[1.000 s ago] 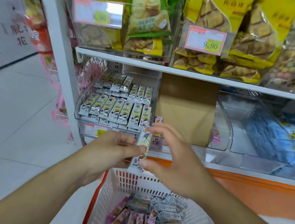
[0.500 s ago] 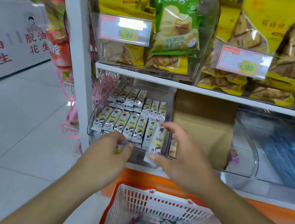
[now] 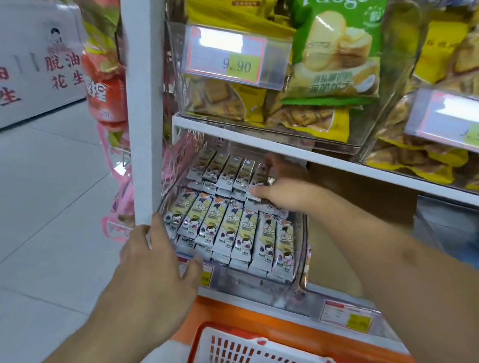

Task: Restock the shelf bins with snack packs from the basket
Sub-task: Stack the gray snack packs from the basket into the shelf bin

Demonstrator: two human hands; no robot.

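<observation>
A clear shelf bin [image 3: 296, 276] on the lower shelf holds two rows of slim white-and-yellow snack packs [image 3: 229, 229]. My right hand [image 3: 279, 189] reaches deep into the bin and pinches one snack pack [image 3: 257, 183] at the right end of the back row. My left hand [image 3: 158, 256] rests with spread fingers against the bin's front left corner, over its price tag. The white basket with a red rim [image 3: 289, 362] stands below, at the frame's bottom edge; its contents are almost out of view.
The white shelf upright [image 3: 141, 100] stands left of the bin. Above are bins of yellow and green biscuit bags [image 3: 335, 53] with 9.90 price tags. A brown carton [image 3: 358, 203] sits right of the bin. The tiled aisle floor [image 3: 27, 206] lies to the left.
My right hand carried the pack from the bin's front edge to the back row. My left hand moved onto the bin's front corner. The view came closer and tilted up.
</observation>
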